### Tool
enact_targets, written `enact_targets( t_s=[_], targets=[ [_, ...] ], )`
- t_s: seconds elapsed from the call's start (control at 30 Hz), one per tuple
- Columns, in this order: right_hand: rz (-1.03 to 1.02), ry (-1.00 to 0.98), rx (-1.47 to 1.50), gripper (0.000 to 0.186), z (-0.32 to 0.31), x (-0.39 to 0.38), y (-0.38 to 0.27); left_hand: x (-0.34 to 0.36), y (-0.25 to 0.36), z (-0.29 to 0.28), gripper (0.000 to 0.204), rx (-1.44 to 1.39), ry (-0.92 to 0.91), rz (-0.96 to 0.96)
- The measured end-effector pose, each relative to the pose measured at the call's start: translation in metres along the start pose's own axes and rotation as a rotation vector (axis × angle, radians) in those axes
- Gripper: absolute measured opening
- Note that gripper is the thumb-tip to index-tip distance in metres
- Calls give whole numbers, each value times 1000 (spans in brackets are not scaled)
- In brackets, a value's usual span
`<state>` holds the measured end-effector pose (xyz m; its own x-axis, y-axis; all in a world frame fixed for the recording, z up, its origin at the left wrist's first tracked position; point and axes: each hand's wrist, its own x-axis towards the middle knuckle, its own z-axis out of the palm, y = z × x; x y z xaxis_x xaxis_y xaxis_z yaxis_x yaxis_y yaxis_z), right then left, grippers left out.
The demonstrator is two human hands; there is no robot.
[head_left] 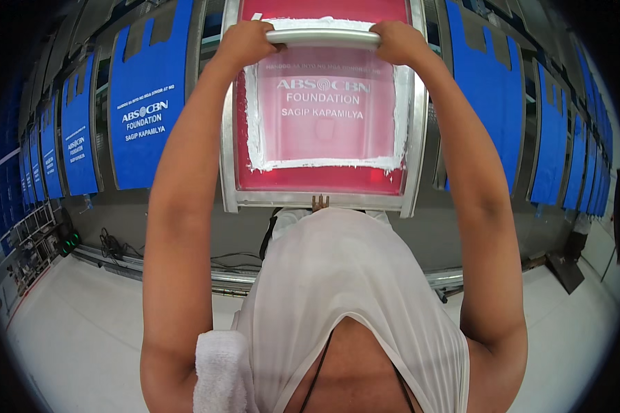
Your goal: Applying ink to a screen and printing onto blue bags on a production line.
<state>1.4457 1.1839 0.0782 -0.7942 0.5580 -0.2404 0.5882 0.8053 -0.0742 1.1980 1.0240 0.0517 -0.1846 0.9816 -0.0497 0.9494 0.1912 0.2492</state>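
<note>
A long pale squeegee (324, 38) lies crosswise near the far end of a screen printing frame (317, 199). My left hand (248, 45) is closed around its left end, and my right hand (401, 45) grips the right end. Under it stretches the red mesh (310, 183), which has a paler middle with white lettering and a round emblem. Thick white ink (324, 164) rings that middle in a rough rectangle. What lies beneath the mesh is mostly hidden. Both arms reach straight out over the frame.
Blue bags (148, 89) with white print lie flat in a row to the left, and more blue bags (486, 103) line the right. The frame rests on a long grey table (186, 224). Dark cables (114, 244) hang low at the left. A metal rail runs along the table's foot.
</note>
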Motion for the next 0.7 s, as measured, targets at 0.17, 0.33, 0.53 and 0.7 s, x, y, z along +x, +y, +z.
enact_targets(
  t_s=[0.17, 0.33, 0.53, 0.7],
  targets=[
    [179, -293, 145, 45, -2, -136, -60, -130, 55, -13, 35, -43, -344, -126],
    [7, -37, 214, 38, 62, -239, -93, -248, 101, 43, 39, -230, 109, 52],
    [84, 26, 69, 23, 43, -106, -36, -97, 53, 28, 28, -56, 7, -88],
    [59, -22, -18, 37, -1, 1, 3, 8, 14, -4, 33, 5, -56, -69]
  ],
)
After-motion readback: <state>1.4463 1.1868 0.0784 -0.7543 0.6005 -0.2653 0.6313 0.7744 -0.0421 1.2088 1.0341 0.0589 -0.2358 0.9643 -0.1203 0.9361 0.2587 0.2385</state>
